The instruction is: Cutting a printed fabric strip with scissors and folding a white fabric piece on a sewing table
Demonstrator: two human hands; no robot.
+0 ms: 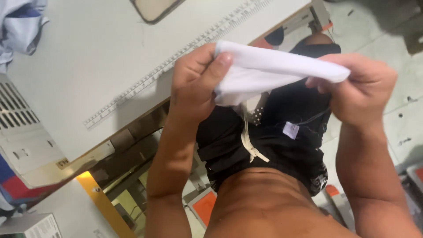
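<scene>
A folded white cloth (269,70) was held stretched above the lap, gripped at one end by the closed left hand (196,81) and at the other by the closed right hand (361,86), beside a white tabletop (88,57) on which a ruler strip (176,61) was laid.

Two hands are up: one left hand (194,83) at nine o'clock of centre and one right hand (363,88) at three o'clock. Between them hangs one white cloth (269,70), pinched by both. One white table (88,57) fills the ten o'clock area, with one ruler strip (167,66) along its edge. One bundle of light blue fabric (20,26) lies at ten o'clock, far corner. One pair of black shorts (282,145) sits at six o'clock, with one white drawstring (249,141) and one small white label (291,130). One yellow bar (103,205) stands at seven o'clock. One cardboard box (33,225) shows at eight o'clock, low corner.
</scene>
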